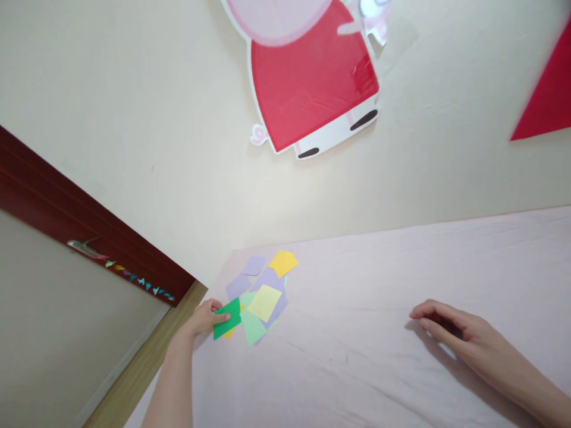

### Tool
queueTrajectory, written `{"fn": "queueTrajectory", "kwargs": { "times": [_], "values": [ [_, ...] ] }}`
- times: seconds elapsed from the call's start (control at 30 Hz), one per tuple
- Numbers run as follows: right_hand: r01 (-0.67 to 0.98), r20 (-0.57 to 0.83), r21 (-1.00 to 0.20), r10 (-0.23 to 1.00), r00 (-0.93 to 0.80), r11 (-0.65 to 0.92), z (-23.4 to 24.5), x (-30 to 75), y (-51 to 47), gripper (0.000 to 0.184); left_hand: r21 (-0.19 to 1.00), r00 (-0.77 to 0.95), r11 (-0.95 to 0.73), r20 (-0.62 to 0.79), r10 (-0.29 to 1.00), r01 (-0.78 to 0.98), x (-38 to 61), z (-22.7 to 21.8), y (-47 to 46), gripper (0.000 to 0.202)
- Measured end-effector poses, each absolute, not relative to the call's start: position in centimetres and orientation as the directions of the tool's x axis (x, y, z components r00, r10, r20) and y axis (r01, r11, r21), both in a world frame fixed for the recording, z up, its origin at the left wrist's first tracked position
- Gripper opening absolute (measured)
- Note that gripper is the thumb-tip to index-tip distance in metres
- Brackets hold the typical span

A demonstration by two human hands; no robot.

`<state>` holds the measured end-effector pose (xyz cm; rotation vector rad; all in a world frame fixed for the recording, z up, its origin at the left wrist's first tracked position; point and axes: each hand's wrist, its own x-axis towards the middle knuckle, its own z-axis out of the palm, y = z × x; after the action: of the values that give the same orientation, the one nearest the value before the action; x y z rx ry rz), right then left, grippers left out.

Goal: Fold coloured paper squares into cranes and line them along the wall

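Observation:
A green paper square (231, 318) is pinched by my left hand (209, 316), thumb on top and fingers at its left edge. It lies over the left side of a loose pile of paper squares. Among them are a pale yellow square (266, 302), a light green square (253, 328), orange-yellow squares (282, 262) and several lavender squares (238, 286). Well to the right, my right hand (450, 326) rests on the pink sheet (348, 368), fingers loosely curled and a gap between thumb and index. Nothing shows in it.
The pink sheet meets a pale wall (178, 148) at the back. On the wall hangs a pig cutout in a red dress (312, 83), with a red panel (548, 101) at far right. A brown door frame (89, 214) and strip of floor (134, 368) lie left.

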<state>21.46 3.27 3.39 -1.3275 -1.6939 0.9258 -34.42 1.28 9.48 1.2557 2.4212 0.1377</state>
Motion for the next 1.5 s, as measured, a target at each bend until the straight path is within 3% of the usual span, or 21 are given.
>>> {"fn": "queueTrajectory", "kwargs": {
  "times": [0.1, 0.2, 0.43, 0.53, 0.6, 0.73, 0.83, 0.97, 1.17, 1.27, 1.37, 1.5],
  "values": [
    [0.421, 0.084, -0.888, 0.965, -0.248, 0.185, 3.4, 21.6, 3.3, 0.033, 0.289, -0.512, 0.615, -0.359, 0.78, 0.734, -34.0, 9.5, 1.4, 0.034],
    [0.426, 0.082, -0.886, 0.966, -0.247, 0.184, 3.4, 21.7, 3.3, 0.034, 0.326, -0.529, 0.614, -0.317, 0.787, 0.719, -33.5, 9.8, 0.9, 0.034],
    [0.415, 0.085, -0.892, 0.969, -0.232, 0.178, 3.0, 21.7, 3.2, 0.033, 0.397, -0.576, 0.499, 0.097, 0.812, 0.77, -30.5, 14.2, 0.4, 0.033],
    [0.443, 0.166, -0.874, 0.98, -0.114, 0.2, 3.3, 21.6, 3.2, 0.036, 0.453, -0.38, 0.216, 0.31, 0.871, 0.865, -23.9, 14.0, 1.6, 0.029],
    [0.492, 0.292, -0.823, 0.954, -0.06, 0.283, 3.9, 21.6, 3.2, 0.035, 0.473, -0.148, -0.045, 0.363, 0.92, 0.88, -17.3, 12.1, 2.3, 0.032],
    [0.562, 0.531, -0.599, 0.808, -0.255, 0.571, 5.2, 22.3, 3.4, 0.04, 0.494, 0.351, -0.496, 0.36, 0.864, 0.715, -4.3, 7.1, 2.2, 0.038],
    [0.565, 0.447, -0.511, 0.762, -0.468, 0.647, 5.7, 23.3, 3.2, 0.032, 0.499, 0.489, -0.609, 0.363, 0.793, 0.617, 0.6, 5.3, 1.6, 0.037],
    [0.568, 0.271, -0.56, 0.782, -0.562, 0.603, 6.2, 24.3, 2.6, 0.019, 0.489, 0.567, -0.66, 0.347, 0.747, 0.571, 1.3, 5.2, 1.3, 0.037],
    [0.534, 0.144, -0.63, 0.76, -0.633, 0.564, 6.6, 24.3, 3.0, 0.018, 0.411, 0.542, -0.584, 0.227, 0.809, 0.7, 0.9, 3.8, -0.3, 0.062],
    [0.546, 0.095, -0.698, 0.815, -0.571, 0.464, 6.2, 23.8, 3.7, 0.018, 0.332, 0.5, -0.575, 0.289, 0.817, 0.748, 1.2, 1.2, -1.9, 0.071],
    [0.591, -0.027, -0.771, 0.915, -0.404, 0.238, 5.8, 22.9, 4.5, 0.013, 0.3, 0.451, -0.541, 0.321, 0.833, 0.786, 1.5, -0.5, -3.0, 0.082],
    [0.594, -0.09, -0.798, 0.952, -0.294, 0.108, 5.9, 21.6, 4.9, 0.011, 0.226, 0.516, -0.591, 0.316, 0.796, 0.774, 1.3, 0.3, -2.6, 0.075]
  ]
}}
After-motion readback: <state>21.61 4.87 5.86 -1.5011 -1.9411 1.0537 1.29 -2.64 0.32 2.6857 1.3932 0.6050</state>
